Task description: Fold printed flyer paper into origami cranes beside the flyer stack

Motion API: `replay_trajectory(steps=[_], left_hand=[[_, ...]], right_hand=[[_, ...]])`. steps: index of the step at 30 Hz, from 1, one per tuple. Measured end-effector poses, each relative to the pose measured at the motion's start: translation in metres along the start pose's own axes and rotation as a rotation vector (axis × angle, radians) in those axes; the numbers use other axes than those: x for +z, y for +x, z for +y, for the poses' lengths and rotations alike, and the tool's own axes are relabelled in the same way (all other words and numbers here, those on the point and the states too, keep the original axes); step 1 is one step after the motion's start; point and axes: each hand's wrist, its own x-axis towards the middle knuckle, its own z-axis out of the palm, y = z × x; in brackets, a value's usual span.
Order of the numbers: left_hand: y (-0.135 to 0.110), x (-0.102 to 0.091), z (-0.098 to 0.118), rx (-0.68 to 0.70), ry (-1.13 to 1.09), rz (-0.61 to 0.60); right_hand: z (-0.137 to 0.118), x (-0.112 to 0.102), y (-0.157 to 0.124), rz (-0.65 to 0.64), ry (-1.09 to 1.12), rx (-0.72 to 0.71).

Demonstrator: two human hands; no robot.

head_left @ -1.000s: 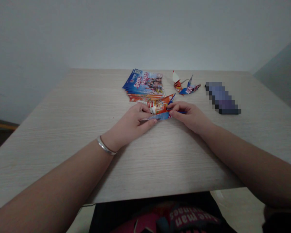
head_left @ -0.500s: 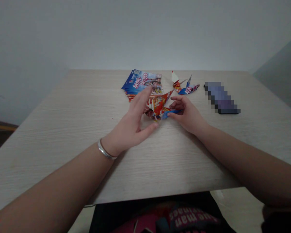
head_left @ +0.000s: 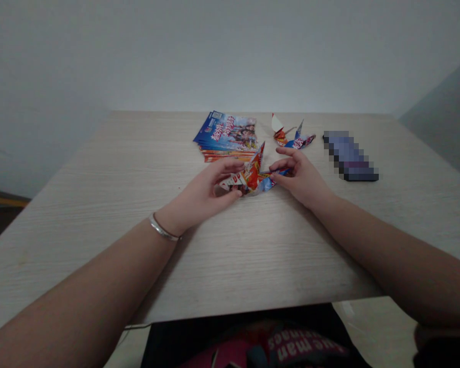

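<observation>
On the top sheet of the stack (head_left: 226, 139) I see a title (head_left: 223, 128) in large Chinese characters, white edged with red, too small for me to spell out. A square code (head_left: 216, 115) sits at its upper corner, with a small logo (head_left: 208, 129) below. The blue crane (head_left: 294, 144) bears similar characters, and the paper (head_left: 253, 176) I hold shows red labels with white marks, illegible. Down on my clothing (head_left: 249, 345), pale lettering includes "man"; the rest is bent and unclear.
</observation>
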Motion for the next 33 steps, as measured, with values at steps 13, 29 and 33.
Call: replay_trajectory(steps=[13,29,33], left_hand=[[0.004,-0.006,-0.012,0.161,0.256,-0.169],[0.003,0.007,-0.008,-0.022,0.159,0.051],[0.002,0.007,-0.01,-0.034,0.165,0.077]], right_hand=[[0.0,0.003,-0.001,-0.092,0.113,0.028],[-0.008,0.018,-0.011,-0.077,-0.006,0.064],[-0.011,0.018,-0.015,-0.144,0.048,0.074]])
